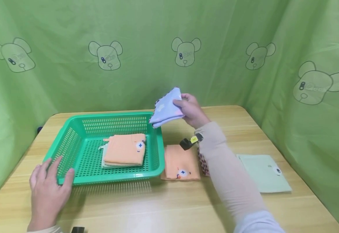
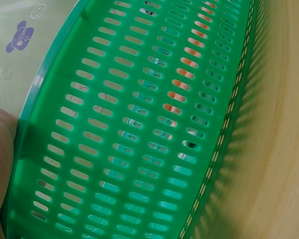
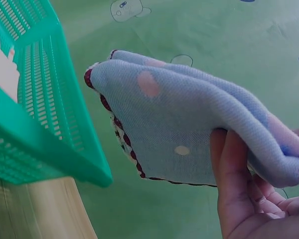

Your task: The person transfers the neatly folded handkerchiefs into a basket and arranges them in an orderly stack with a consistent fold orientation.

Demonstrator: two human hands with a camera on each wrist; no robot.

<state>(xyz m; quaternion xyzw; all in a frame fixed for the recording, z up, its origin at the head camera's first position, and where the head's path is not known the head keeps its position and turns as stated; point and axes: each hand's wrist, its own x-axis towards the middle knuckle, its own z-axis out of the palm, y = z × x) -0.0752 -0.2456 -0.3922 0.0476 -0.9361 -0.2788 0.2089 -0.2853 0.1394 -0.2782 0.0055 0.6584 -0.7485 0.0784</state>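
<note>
My right hand (image 1: 194, 111) pinches a folded light-blue towel (image 1: 168, 108) by one edge, thumb on top. It hangs in the air above the right back corner of the green plastic basket (image 1: 111, 178). In the right wrist view the towel (image 3: 164, 109) shows pink and white spots and a dark scalloped border. My left hand (image 1: 50, 191) is at the basket's front left corner, fingers spread over the rim. Inside the basket lies a folded orange towel (image 1: 123, 150) with a bear face, on top of a pale green towel (image 1: 103, 158).
Right of the basket, another folded orange towel (image 1: 182, 161) lies on the wooden table (image 1: 123, 207). A dark-patterned cloth (image 1: 203, 163) is partly hidden behind my right forearm. Farther right lies a pale green towel (image 1: 264, 174). A green curtain (image 1: 146, 81) with bear drawings surrounds the table.
</note>
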